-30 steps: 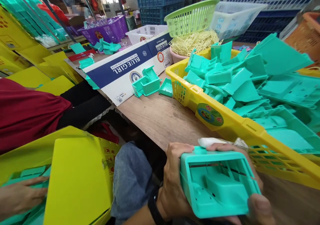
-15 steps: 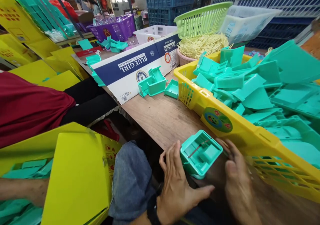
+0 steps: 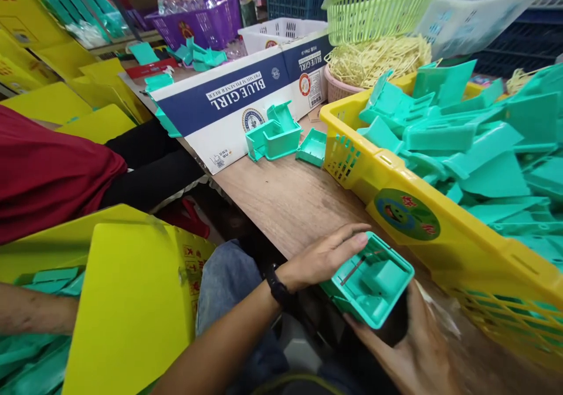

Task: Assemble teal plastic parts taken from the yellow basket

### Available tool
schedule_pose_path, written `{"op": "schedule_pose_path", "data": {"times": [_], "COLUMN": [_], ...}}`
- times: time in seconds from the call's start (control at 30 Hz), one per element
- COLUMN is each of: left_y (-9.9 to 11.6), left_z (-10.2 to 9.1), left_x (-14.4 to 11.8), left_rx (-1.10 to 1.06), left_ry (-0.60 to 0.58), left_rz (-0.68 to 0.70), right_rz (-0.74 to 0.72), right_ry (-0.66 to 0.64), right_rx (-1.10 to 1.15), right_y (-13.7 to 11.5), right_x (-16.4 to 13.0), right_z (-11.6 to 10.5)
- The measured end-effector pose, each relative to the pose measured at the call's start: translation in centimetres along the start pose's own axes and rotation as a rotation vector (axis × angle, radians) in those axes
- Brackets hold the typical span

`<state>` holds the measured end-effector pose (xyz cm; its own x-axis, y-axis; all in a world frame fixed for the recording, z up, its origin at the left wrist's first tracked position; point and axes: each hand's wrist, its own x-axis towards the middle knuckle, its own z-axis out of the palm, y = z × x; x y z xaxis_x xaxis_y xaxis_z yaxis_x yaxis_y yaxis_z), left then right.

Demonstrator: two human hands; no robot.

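Note:
A turquoise plastic box (image 3: 387,278) is tilted above the table's near edge, its open side toward me. Inside it are a raised block and a thin dark rod running across. My left hand (image 3: 325,258), with a black band on the wrist, grips the box's upper left edge, thumb on the rim. From below and the right, my right hand (image 3: 413,348) holds it, thumb near the lower corner and fingers along the right side. Parts of the right fingers are hidden or blurred.
A yellow basket (image 3: 352,131) heaped with turquoise parts stands right. Turquoise pieces (image 3: 281,137) sit before a blue-and-white carton (image 3: 237,105). At left, a co-worker's arm (image 3: 35,310) reaches into a yellow box (image 3: 132,301). A pink basket (image 3: 341,87) holds pale yellow strands.
My left hand has gone from the box's left side up to its upper edge. My right hand has come in around the lower right. The box sits slightly further right in view.

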<state>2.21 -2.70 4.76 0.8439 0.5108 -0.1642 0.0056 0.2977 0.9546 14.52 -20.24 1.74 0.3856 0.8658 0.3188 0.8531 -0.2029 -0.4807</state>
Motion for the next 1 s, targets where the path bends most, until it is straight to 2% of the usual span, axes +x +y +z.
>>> {"op": "schedule_pose_path", "data": {"times": [0.2,0.33,0.5,0.7,0.83,0.9,1.0], "left_y": [0.2,0.2,-0.1,-0.3,-0.5,-0.6,-0.3], "left_z": [1.5,2.0,2.2,2.3,3.2,4.2,5.7], "left_x": [-1.1,-1.2,-1.4,-1.1,-1.0,-1.4,-2.6], "left_rx": [-0.022,0.005,0.065,0.012,-0.048,-0.067,-0.078], "left_ry": [0.148,0.199,0.224,0.246,0.359,0.43,0.557], "left_rz": [-0.049,-0.012,0.052,0.04,0.031,0.025,0.073], "right_rz": [-0.309,-0.376,-0.367,-0.346,-0.31,-0.245,-0.051], "right_ry": [-0.013,-0.049,-0.067,-0.065,-0.089,-0.134,-0.188], "right_rx": [-0.118,-0.071,0.007,0.017,0.042,0.139,0.474], "right_y": [1.9,3.2,3.6,3.7,4.7,4.7,3.2], "right_x": [2.1,3.3,3.5,3.7,3.8,3.7,3.2], "right_z": [-1.6,-2.0,-1.9,-1.6,-1.8,-2.2,-2.9]}}
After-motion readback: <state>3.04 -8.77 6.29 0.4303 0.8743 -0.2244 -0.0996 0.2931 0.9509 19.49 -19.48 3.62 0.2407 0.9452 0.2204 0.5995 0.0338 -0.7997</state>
